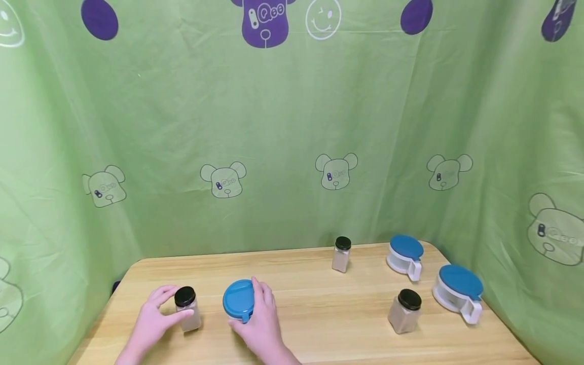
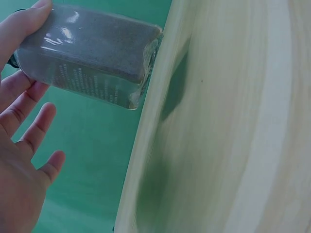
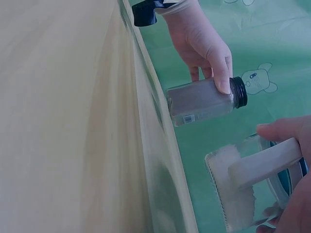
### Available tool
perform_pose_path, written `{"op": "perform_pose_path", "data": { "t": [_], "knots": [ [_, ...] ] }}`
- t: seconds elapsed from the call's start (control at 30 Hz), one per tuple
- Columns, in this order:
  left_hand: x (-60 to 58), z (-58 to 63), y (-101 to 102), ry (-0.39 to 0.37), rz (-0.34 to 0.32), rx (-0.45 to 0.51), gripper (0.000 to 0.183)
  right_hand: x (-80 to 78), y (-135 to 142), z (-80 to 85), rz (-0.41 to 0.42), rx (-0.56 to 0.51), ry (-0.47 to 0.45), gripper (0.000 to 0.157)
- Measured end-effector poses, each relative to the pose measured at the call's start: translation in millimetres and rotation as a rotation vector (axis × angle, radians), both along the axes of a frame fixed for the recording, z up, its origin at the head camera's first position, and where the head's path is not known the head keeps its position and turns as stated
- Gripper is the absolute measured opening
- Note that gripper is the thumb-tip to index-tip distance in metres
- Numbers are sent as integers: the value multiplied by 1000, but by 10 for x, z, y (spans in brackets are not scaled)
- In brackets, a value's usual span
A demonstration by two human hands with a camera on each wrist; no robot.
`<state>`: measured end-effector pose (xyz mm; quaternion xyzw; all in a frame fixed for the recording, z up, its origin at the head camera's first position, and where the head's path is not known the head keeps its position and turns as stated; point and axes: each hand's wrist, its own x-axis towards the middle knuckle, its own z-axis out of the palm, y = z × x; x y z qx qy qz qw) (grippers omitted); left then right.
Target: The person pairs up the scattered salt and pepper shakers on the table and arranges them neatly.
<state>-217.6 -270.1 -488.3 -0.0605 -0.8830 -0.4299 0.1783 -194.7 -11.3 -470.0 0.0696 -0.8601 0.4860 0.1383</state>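
Observation:
My left hand [image 1: 152,319] holds a clear square jar [image 1: 192,322] with a black screw lid between thumb and fingers. Brownish-grey powder fills much of this jar [image 2: 97,48] in the left wrist view. To its right, my right hand [image 1: 263,324] grips a round seasoning pot [image 1: 238,300] by its sides, under a blue lid. Clear walls, white contents and a white handle [image 3: 267,162] of the pot show in the right wrist view. Both containers are close to the tabletop; whether their bases touch it I cannot tell.
On the wooden table [image 1: 301,324], a smaller black-lidded jar [image 1: 341,257] stands at the back and another black-lidded jar [image 1: 403,313] at the right. Two blue-lidded pots [image 1: 405,253] with white handles stand along the right side. Green patterned curtain [image 1: 283,116] surrounds the table.

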Motion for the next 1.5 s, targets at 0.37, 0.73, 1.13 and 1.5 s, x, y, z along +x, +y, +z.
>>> {"op": "perform_pose_path", "data": {
  "t": [0.37, 0.73, 1.13, 1.5],
  "knots": [
    [34, -19, -87, -23, 0, 11, 63, -31, -170, 7, -1, 10, -33, 100],
    [21, -53, -165, -71, -4, -2, 64, -49, -292, 13, -3, 8, -31, 99],
    [6, -72, -232, -62, -16, -33, 63, -75, -421, -16, 16, -4, -51, 100],
    [16, -94, -281, -31, 10, -122, 58, -53, -501, -12, 17, -12, -51, 100]
  ]
}}
